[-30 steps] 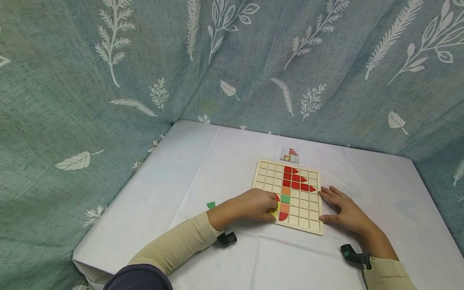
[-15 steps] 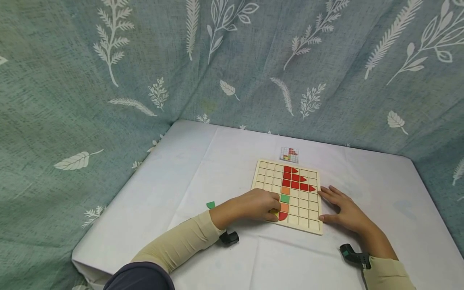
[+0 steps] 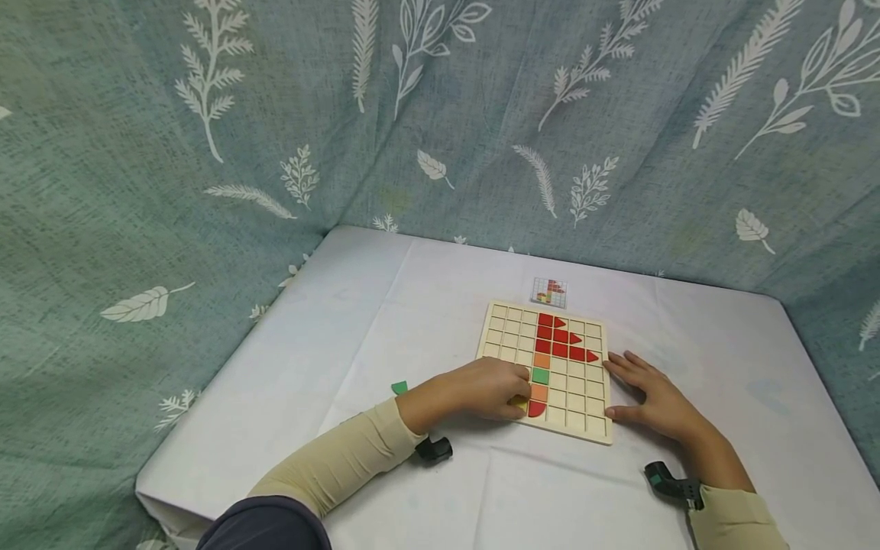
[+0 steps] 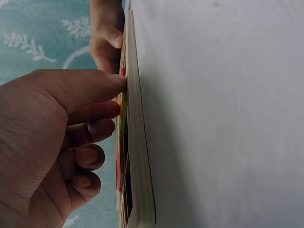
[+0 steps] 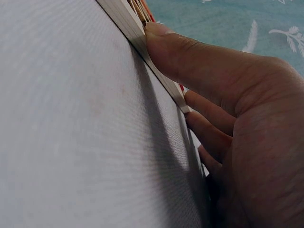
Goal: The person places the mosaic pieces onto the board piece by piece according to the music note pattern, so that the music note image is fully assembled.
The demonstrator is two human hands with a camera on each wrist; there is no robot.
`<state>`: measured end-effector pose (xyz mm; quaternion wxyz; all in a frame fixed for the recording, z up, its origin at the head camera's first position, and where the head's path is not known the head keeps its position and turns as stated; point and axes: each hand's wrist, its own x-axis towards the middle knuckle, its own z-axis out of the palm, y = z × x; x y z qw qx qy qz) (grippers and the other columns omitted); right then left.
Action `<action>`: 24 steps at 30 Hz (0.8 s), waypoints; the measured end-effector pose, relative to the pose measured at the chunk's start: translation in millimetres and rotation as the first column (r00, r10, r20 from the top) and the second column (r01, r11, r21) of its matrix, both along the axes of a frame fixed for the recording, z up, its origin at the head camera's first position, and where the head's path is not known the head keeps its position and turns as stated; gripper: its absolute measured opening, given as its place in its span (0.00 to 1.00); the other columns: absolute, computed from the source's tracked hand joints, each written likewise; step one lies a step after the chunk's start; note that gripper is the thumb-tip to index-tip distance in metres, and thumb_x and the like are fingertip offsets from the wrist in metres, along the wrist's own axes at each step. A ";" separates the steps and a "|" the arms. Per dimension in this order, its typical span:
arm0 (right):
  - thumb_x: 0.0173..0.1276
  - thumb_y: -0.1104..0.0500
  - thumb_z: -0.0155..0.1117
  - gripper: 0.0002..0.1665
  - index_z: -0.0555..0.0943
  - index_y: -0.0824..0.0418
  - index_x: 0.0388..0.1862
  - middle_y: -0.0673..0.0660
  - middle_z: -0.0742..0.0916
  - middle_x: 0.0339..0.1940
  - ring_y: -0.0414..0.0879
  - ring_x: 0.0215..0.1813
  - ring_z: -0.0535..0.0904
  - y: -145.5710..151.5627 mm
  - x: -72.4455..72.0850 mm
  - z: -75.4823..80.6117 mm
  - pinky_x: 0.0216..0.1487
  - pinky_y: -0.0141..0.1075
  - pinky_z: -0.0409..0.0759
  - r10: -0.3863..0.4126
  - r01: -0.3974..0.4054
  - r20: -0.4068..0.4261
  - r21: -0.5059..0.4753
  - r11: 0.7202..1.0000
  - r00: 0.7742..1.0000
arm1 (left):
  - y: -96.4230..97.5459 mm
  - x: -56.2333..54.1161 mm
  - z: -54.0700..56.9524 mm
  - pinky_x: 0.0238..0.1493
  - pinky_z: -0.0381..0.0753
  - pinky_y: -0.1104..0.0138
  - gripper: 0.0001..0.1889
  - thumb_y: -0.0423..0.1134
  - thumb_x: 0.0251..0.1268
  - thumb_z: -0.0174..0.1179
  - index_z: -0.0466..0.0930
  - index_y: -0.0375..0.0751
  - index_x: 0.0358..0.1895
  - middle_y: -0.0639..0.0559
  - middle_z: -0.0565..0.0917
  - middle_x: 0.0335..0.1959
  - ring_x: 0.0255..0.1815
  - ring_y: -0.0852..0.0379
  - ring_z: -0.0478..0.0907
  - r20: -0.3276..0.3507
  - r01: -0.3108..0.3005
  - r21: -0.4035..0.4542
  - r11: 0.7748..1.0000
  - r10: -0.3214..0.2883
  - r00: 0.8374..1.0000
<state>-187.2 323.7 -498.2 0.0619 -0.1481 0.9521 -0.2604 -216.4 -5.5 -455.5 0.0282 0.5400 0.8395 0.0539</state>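
Observation:
A pale wooden grid board [image 3: 576, 396] lies on the table, coloured pieces set in its squares. My left hand [image 3: 486, 389] is over its lower left part, fingers curled, with thumb and fingertips at a yellow piece [image 3: 520, 402]. In the left wrist view the thumb [image 4: 102, 86] reaches the board's rim, and a finger touches the yellow piece. The left hand hides several squares. My right hand [image 3: 649, 399] lies at the board's right side, its thumb [image 5: 164, 50] and fingertips touching the edge, fingers spread and fairly straight.
A small printed card [image 3: 550, 292] with a similar coloured pattern lies beyond the board. A loose green quarter-round piece [image 3: 400, 388] is on the white cloth [image 3: 357, 321], beside the left forearm. Patterned curtains [image 3: 440, 122] hang behind the table.
My left hand has shifted slightly right on the board, now covering the red piece and most of the yellow seen a second ago. The right hand stays at the edge.

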 end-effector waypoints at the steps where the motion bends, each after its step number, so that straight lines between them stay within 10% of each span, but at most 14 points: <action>1: 0.49 0.36 0.75 0.57 0.65 0.59 0.74 0.59 0.64 0.76 0.59 0.77 0.46 -0.2 0.0 0.2 0.66 0.66 0.47 0.001 -0.001 -0.001 -0.001 1.000 1.000 | -1.0 -0.3 -0.2 0.24 0.61 0.73 0.07 0.45 0.57 0.65 0.77 0.54 0.26 0.62 0.69 0.27 0.25 0.67 0.63 -0.003 0.000 -0.004 1.000 0.000 1.000; 9: 0.50 0.36 0.74 0.57 0.65 0.60 0.74 0.59 0.64 0.76 0.60 0.77 0.46 0.5 -0.2 0.4 0.65 0.66 0.47 0.004 -0.004 -0.001 0.009 1.000 1.000 | -31.3 -0.9 4.9 0.26 0.67 0.73 0.02 0.40 0.58 0.63 0.83 0.53 0.30 0.63 0.71 0.27 0.24 0.66 0.65 -0.007 -0.020 -0.016 1.000 0.020 1.000; 24: 0.51 0.37 0.74 0.56 0.64 0.61 0.74 0.61 0.63 0.76 0.61 0.77 0.46 -6.5 3.8 5.7 0.64 0.69 0.47 0.006 -0.006 0.008 0.015 1.000 1.000 | -133.8 1.5 10.1 0.35 0.76 0.68 0.06 0.40 0.57 0.66 0.87 0.49 0.38 0.62 0.78 0.33 0.30 0.66 0.75 -0.001 -0.284 0.044 0.958 0.284 0.959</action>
